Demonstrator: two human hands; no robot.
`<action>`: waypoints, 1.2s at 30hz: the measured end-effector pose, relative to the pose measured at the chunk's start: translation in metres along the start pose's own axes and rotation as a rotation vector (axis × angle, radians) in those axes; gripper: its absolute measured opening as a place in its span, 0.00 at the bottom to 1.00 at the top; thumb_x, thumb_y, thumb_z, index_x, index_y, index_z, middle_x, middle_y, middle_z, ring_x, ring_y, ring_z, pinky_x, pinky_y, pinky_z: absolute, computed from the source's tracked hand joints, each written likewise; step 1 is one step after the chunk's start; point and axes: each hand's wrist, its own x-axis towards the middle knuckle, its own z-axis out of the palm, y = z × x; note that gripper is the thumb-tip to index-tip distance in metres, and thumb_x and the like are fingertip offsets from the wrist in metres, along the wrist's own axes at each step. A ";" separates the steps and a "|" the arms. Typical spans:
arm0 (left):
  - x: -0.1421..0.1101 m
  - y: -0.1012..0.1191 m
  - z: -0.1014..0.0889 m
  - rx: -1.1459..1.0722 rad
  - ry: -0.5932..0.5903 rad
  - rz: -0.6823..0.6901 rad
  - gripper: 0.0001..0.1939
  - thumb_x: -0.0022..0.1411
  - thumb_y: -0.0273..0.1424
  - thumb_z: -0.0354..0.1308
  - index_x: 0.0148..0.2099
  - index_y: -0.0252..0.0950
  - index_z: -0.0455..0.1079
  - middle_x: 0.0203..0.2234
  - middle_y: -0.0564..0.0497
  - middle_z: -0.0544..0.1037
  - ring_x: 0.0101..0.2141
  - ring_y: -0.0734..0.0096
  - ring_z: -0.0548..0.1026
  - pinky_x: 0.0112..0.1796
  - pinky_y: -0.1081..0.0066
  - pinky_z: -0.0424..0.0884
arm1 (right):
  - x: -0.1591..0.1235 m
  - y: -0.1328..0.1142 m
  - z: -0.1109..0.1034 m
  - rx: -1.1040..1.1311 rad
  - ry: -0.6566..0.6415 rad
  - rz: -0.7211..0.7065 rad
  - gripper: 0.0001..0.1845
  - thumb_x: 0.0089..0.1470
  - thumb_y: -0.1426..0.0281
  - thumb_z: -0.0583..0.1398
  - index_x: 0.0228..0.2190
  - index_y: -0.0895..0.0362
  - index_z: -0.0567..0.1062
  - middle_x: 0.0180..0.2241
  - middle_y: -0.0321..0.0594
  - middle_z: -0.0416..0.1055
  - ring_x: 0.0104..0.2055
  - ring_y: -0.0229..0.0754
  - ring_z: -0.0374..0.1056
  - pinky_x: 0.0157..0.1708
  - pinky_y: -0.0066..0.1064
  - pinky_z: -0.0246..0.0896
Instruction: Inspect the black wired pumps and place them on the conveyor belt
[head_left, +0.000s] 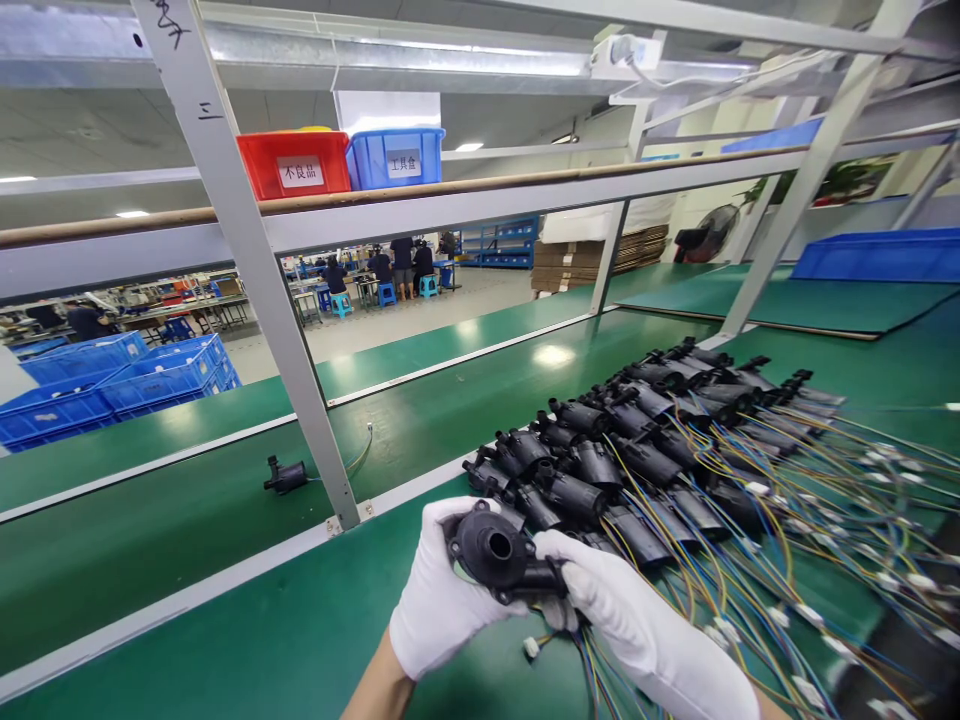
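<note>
Closest to the camera, both white-gloved hands are wrapped around one small black pump (499,552). The left hand (439,600) cups it from below with its fingers curled round the body, and the right hand (637,630) pinches the outlet end, fingers pressed together over it. The pump is tilted so its round port faces up at the person, probably so the opening can be looked into. Its wires (577,660) dangle down between the wrists with a white connector (531,647) at the end.

Just behind, a big batch of the same pumps (637,450) lies in rough rows on the green bench mat (225,640), bodies to one side and blue/yellow leads (810,520) fanned out right, looks like that keeps the wiring from tangling.

One lone pump (285,476) sits on the green conveyor belt (150,520), well apart from the pile.

Up on the shelf, a red bin (294,165) and a blue bin (396,158) with labels, contents not visible. Far left, stacked blue crates (112,385); can't tell what's inside. Seated workers (390,265) in the distance.
</note>
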 end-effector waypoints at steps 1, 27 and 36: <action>0.000 0.001 0.000 0.006 0.002 -0.001 0.40 0.37 0.37 0.77 0.49 0.39 0.60 0.47 0.46 0.73 0.46 0.60 0.74 0.51 0.58 0.68 | 0.000 0.001 0.000 -0.004 0.005 -0.006 0.35 0.61 0.38 0.43 0.31 0.54 0.70 0.23 0.37 0.69 0.24 0.41 0.63 0.24 0.30 0.55; -0.003 0.000 0.004 0.059 0.046 0.014 0.40 0.36 0.34 0.78 0.50 0.39 0.60 0.48 0.46 0.73 0.47 0.60 0.74 0.52 0.58 0.68 | 0.004 -0.008 0.001 -0.028 0.058 0.019 0.37 0.56 0.34 0.45 0.27 0.55 0.70 0.20 0.37 0.69 0.21 0.41 0.63 0.21 0.31 0.57; 0.001 0.000 -0.021 0.440 -0.015 0.281 0.43 0.51 0.27 0.68 0.65 0.42 0.51 0.62 0.40 0.63 0.62 0.52 0.63 0.63 0.50 0.57 | 0.008 -0.030 -0.012 -0.246 -0.044 -0.212 0.33 0.61 0.41 0.48 0.32 0.55 0.76 0.29 0.43 0.76 0.30 0.45 0.72 0.32 0.33 0.69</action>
